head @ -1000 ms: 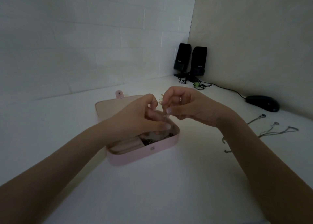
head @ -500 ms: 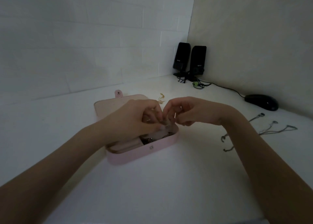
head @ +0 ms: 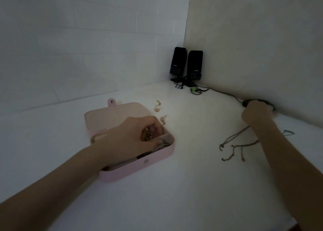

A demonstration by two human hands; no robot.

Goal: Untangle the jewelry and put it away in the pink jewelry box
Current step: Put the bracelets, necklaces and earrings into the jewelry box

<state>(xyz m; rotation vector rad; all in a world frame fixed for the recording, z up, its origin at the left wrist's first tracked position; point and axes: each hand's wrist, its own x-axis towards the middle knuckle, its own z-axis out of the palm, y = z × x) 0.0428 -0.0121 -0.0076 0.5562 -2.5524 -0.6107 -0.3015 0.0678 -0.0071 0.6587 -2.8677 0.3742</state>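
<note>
We see the pink jewelry box (head: 157, 158) nearest us, toward the table's (head: 192, 187) left-centre; lid laid flat open behind it, snap tab at the far edge; rounded corners, smooth matte shell, likely faux leather; divided compartments inside, dark and pale pieces already in them. Left hand (head: 132, 136) rests over the open box, fingers curled down into a compartment, seemingly pinching small pieces; what exactly it grips we cannot tell. Right of the box, well apart, the tangled chains (head: 234, 148) lie on the bare table; thin, limp, with hooks and small drops at the ends; we judge them very light, floppy, easy to snag and re-knot; best taken at a clasp or a free end and lifted slowly, not pulled from the middle. Right hand (head: 257, 114) is at the far right edge over the chains' far end, fingers curled; it looks to be pinching a chain, blurred, not certain. Just beyond the box, gold earrings (head: 160, 111) lie loose; tiny, rigid, fragile hooks. Further: black mouse (head: 246, 103) touching the right hand; two black speakers (head: 187, 64) in the far corner, cables beside.
</note>
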